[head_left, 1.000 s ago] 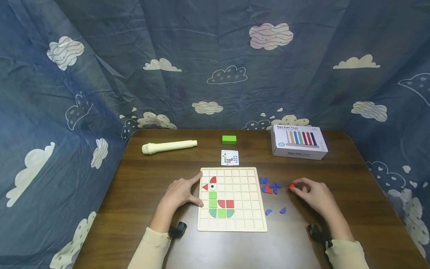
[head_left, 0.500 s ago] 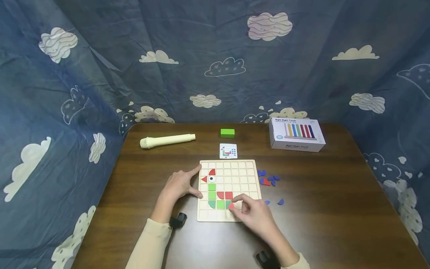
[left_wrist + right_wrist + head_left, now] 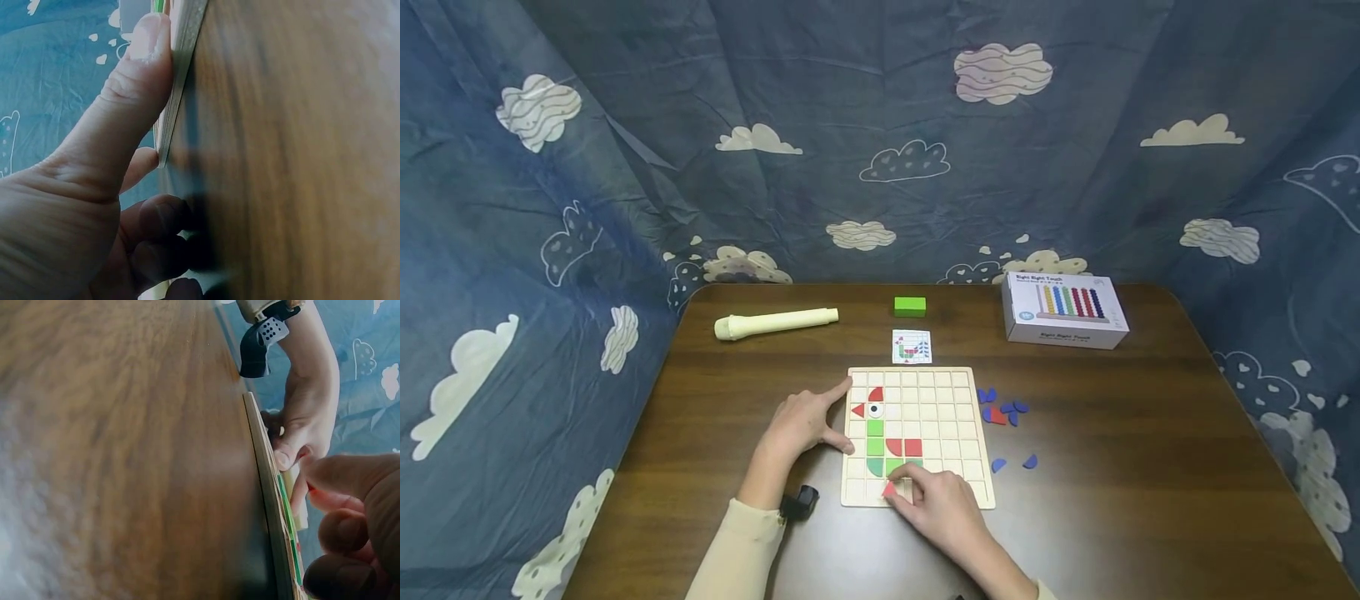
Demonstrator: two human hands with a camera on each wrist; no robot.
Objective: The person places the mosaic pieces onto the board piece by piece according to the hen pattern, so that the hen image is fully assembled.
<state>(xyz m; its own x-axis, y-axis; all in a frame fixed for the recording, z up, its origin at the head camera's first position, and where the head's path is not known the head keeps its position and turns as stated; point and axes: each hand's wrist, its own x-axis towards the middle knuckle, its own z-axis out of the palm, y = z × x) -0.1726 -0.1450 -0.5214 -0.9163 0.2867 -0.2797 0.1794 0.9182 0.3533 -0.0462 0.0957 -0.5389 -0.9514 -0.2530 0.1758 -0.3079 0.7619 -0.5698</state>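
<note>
A wooden grid board lies on the table, with red, green and white pieces forming a bird-like figure on its left part. My right hand pinches a small red triangular piece between thumb and index finger over the board's bottom row. Whether that piece touches the board, I cannot tell. Along the left edge, my left hand rests its spread thumb and index finger against the board; the left wrist view shows the thumb on the edge. Behind the board lies a picture card with a similar figure.
Several blue pieces lie right of the board, with a red piece among them. A green block, a cream microphone-shaped stick and a white box stand along the back. A patterned curtain hangs behind the table.
My right hand has carried the red triangular piece leftward from beside the blue pieces to the board's bottom row. My left hand has stayed at the board's left edge.
</note>
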